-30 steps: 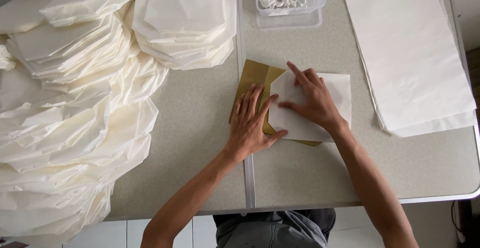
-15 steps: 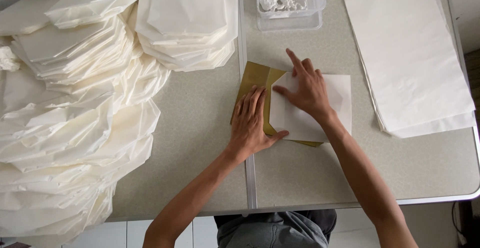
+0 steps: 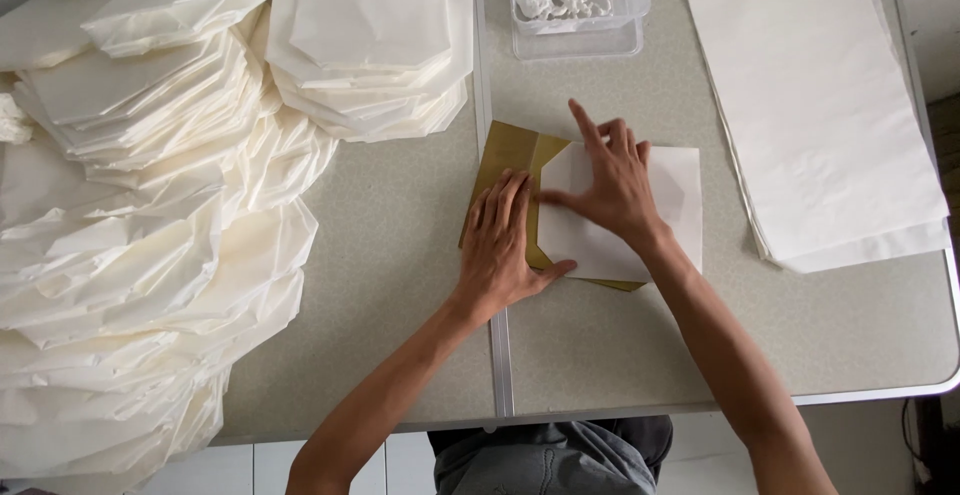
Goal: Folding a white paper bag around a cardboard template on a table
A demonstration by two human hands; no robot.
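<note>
a speckled grey folding table (image 3: 400,285) fills the view, with a metal seam running from twelve to six o'clock through its middle; from nine to eleven o'clock it is buried under a heap of folded cream paper bags (image 3: 140,245), fanned and overlapping so that they spill past the table's edge, and a neater pile of folded bags (image 3: 370,45) sits at about eleven o'clock; at two o'clock lies a stack of flat white sheets (image 3: 820,115), squared up and within reach of the right arm; at twelve o'clock stands a clear plastic tub (image 3: 580,15) with some crumpled white stuff in it, what exactly i cannot tell; at the centre a white paper sheet (image 3: 660,215) lies over an olive-gold card template (image 3: 505,150), which peeks out at its nine o'clock side and along its lower edge, seemingly as a guide for the fold; the left hand (image 3: 500,245) lies flat and open, fingers together, pressing on the template and gripping nothing, which looks meant to keep it from sliding; the right hand (image 3: 610,185) is spread open on the white sheet, index finger pointing to eleven o'clock, thumb toward the left hand, pressing a folded flap down
</note>
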